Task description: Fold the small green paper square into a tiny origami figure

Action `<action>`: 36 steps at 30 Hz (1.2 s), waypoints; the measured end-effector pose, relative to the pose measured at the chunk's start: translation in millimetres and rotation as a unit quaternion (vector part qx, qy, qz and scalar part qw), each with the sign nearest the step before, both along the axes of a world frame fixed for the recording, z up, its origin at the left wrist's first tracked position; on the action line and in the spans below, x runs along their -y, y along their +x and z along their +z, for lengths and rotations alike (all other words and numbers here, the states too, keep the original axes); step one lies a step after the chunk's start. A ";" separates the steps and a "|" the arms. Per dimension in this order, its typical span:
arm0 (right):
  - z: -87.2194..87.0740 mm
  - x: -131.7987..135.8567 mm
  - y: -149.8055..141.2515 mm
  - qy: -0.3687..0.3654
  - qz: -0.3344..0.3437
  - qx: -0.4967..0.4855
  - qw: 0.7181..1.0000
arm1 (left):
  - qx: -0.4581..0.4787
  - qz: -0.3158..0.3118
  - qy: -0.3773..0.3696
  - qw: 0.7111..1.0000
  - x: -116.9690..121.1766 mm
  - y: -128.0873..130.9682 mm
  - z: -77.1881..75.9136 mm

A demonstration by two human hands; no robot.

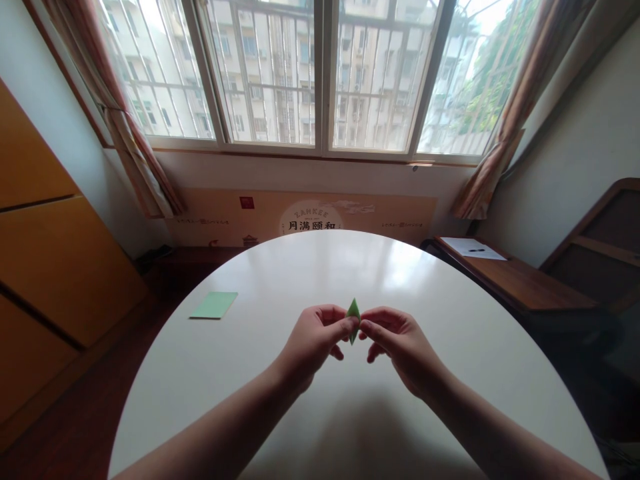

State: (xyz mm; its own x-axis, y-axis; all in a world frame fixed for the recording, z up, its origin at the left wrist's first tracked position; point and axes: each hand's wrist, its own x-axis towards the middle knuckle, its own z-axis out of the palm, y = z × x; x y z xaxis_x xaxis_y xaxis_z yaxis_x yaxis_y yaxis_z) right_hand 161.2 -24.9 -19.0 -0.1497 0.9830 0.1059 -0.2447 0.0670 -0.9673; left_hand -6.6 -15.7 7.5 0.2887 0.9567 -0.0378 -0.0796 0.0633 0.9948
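Note:
A small piece of folded green paper (pixel 354 309), shaped like a narrow diamond, is held upright above the white round table (pixel 215 393). The thumb and fingers of my left hand (pixel 316 337) pinch it from the left side. On its right edge, the thumb and index finger of my right hand (pixel 400 339) are closed together at the paper. The lower fingers of both hands are curled loosely below it. Part of the paper is hidden behind my left thumb.
A green square stack of paper (pixel 214 305) lies at the table's left side. To the right stands a brown wooden surface (pixel 530 283) with a white sheet (pixel 470 248) and a dark pen (pixel 480 251). A printed box (pixel 400 208) sits beyond the table, under the window.

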 end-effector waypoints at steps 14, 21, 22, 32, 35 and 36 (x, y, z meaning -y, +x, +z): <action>-1.9 0.6 -2.5 0.019 -0.021 -0.022 0.999 | 0.000 0.021 0.045 0.999 0.0 3.8 -4.5; -1.2 1.1 -1.8 0.031 -0.029 -0.018 0.999 | -0.028 0.017 0.112 0.993 0.7 0.3 -5.9; -1.0 1.2 -1.8 0.033 -0.028 -0.019 0.999 | -0.037 0.018 0.128 0.991 0.5 0.0 -5.9; -0.2 3.3 -1.2 0.036 -0.029 -0.027 0.999 | -0.059 0.002 0.165 0.985 -0.2 -1.3 -2.8; -1.0 2.5 -0.7 0.036 -0.032 -0.031 0.998 | -0.063 -0.009 0.166 0.984 1.0 -1.9 0.3; -1.1 2.2 -0.4 0.036 -0.033 -0.030 0.998 | -0.066 -0.011 0.164 0.984 1.0 -2.2 1.5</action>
